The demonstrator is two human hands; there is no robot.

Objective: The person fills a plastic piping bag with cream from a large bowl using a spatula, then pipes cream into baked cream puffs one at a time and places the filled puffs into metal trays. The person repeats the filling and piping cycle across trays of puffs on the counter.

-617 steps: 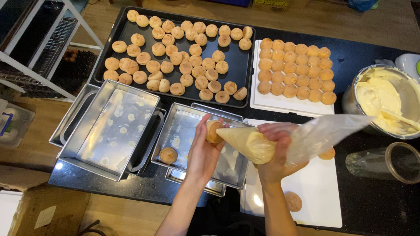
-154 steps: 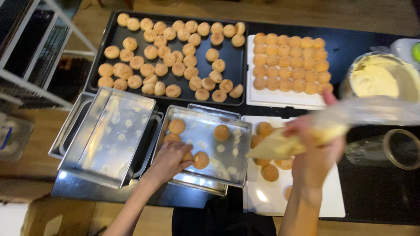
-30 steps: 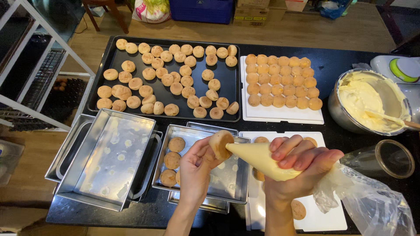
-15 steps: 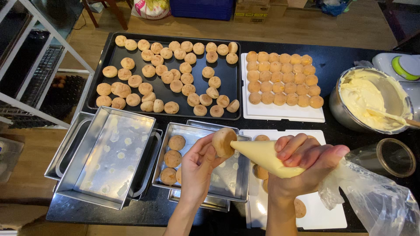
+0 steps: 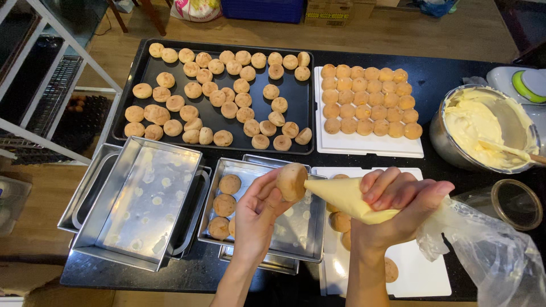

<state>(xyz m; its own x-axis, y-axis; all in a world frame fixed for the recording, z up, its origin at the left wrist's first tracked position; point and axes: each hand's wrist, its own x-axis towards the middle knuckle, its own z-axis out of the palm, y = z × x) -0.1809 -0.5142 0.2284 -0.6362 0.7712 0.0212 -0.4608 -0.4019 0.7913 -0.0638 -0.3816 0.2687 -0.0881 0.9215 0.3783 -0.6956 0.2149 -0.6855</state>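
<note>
Left hand (image 5: 257,219) pinching one bun (image 5: 292,181) by fingertips, lifted above metal tray (image 5: 296,241). Right hand (image 5: 398,204) clenched round piping bag (image 5: 347,199), tip meeting bun from 3 o'clock. Risk: hard squeeze splitting bun, cream spilling over fingers; loose pinch letting bun drop onto tray. Forearms rising from 6 o'clock, wrists bent inward. Cream bowl (image 5: 483,133) at 2 o'clock; black tray (image 5: 213,96) of buns at 11 o'clock.

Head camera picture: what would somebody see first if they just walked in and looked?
First, right in the middle, the left hand holding up a round golden puff while the right hand presses a cream-filled piping bag against it. Behind them, loose puffs cover a black baking tray, and more sit in neat rows on a white board. A metal bowl of cream stands at the far right.
</note>
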